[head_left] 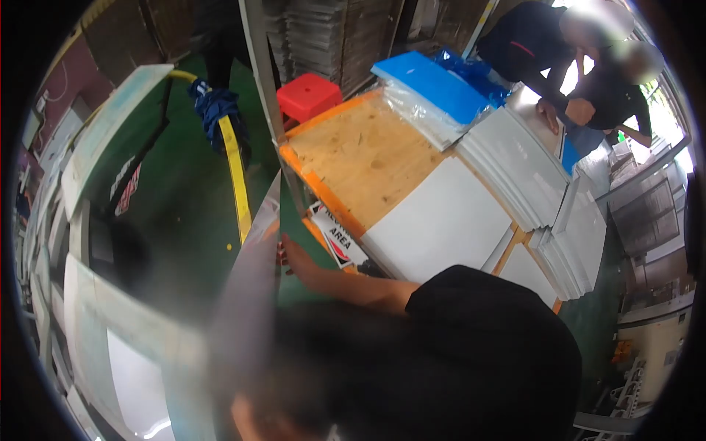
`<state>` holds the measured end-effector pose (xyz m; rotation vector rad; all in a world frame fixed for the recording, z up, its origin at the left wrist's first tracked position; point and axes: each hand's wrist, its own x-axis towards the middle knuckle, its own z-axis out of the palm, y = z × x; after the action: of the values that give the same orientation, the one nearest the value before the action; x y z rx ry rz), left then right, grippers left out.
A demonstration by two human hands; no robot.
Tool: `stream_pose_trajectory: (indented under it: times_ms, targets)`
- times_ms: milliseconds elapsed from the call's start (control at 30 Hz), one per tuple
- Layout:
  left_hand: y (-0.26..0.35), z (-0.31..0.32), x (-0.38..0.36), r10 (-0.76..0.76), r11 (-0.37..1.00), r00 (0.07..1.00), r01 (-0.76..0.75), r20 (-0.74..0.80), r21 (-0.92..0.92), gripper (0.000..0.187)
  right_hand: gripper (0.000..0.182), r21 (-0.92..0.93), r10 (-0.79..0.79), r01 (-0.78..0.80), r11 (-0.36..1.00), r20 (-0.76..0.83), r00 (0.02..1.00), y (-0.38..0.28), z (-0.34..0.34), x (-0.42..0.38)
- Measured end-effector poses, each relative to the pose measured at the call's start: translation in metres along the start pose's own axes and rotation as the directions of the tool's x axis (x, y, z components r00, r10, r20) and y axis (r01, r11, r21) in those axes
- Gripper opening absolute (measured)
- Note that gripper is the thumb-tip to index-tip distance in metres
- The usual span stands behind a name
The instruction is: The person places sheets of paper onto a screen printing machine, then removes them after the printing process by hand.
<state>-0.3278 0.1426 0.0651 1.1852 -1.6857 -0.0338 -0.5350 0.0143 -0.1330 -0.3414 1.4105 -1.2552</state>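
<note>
My right hand point(284, 255) is at the end of an arm reaching left from a black short sleeve. Its fingers are curled at the edge of a thin, glossy grey sheet point(254, 287), which stands nearly on edge and blurs toward the camera. My left hand is not visible; only a blurred patch of skin shows at the bottom, beside a dark blur. Right of the hand, a white panel point(441, 217) lies on a wooden table point(353, 147) with orange edges. A sign point(337, 234) reading "AREA" hangs on the table's side.
Stacked white panels point(507, 165) and a blue-topped stack point(434, 84) sit on the table. A red stool point(309, 95) and a metal post point(261, 73) stand behind. Two people point(526, 48) lean over the far right. A pale bench point(125, 316) is at left.
</note>
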Motion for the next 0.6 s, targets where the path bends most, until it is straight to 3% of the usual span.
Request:
stream_pose_trajectory:
  times_ms: [67, 100, 200, 300, 333, 367, 400, 433, 500, 567, 600]
  targets:
    - [-0.004, 0.004, 0.006, 0.110, 0.971, 0.991, -0.123, -0.077, -0.204, 0.014, 0.059, -0.024, -0.025, 0.025, 0.999, 0.003, 1.000, -0.013, -0.003, -0.004]
    - [-0.007, 0.003, 0.005, 0.095, 0.972, 0.991, -0.112, -0.090, -0.207, 0.014, 0.059, -0.036, -0.033, 0.033, 0.999, 0.006, 0.999, -0.019, -0.005, -0.006]
    - [-0.013, -0.003, -0.005, -0.003, 0.979, 0.994, -0.018, -0.105, -0.204, 0.013, 0.055, -0.055, -0.128, 0.131, 0.990, 0.063, 0.990, -0.022, -0.010, -0.005]
    - [-0.014, -0.006, -0.011, -0.115, 0.949, 0.983, 0.067, -0.142, -0.309, 0.016, 0.051, -0.096, -0.365, 0.390, 0.916, 0.206, 0.908, -0.016, -0.019, 0.002]
    - [-0.015, -0.008, -0.012, -0.155, 0.933, 0.974, 0.089, -0.165, -0.349, 0.018, 0.048, 0.029, -0.449, 0.455, 0.890, 0.239, 0.861, 0.002, -0.024, 0.018]
    - [-0.007, -0.013, -0.022, -0.368, 0.925, 0.917, 0.345, -0.155, -0.159, 0.011, 0.046, 0.164, -0.524, 0.497, 0.852, 0.271, 0.808, 0.021, -0.028, 0.033]
    - [-0.003, -0.014, -0.016, -0.365, 0.928, 0.913, 0.341, -0.182, -0.149, 0.009, 0.045, 0.099, -0.520, 0.514, 0.852, 0.277, 0.808, 0.024, -0.028, 0.036]
    - [-0.007, -0.017, -0.015, -0.313, 0.921, 0.933, 0.253, -0.178, -0.297, 0.010, 0.043, 0.034, -0.517, 0.531, 0.847, 0.286, 0.807, 0.026, -0.032, 0.039]
    - [-0.021, -0.025, -0.026, -0.320, 0.922, 0.922, 0.250, -0.217, -0.294, 0.015, 0.047, 0.013, -0.292, 0.300, 0.954, 0.270, 0.917, 0.023, -0.047, 0.048]
    - [-0.031, -0.031, -0.035, -0.444, 0.896, 0.848, 0.429, -0.290, -0.116, 0.019, 0.057, -0.188, -0.322, 0.347, 0.919, 0.152, 0.934, -0.013, -0.029, -0.024]
    - [-0.035, -0.032, -0.035, -0.499, 0.861, 0.807, 0.502, -0.316, -0.079, 0.021, 0.058, -0.226, -0.368, 0.411, 0.883, 0.208, 0.906, -0.022, -0.024, -0.031]
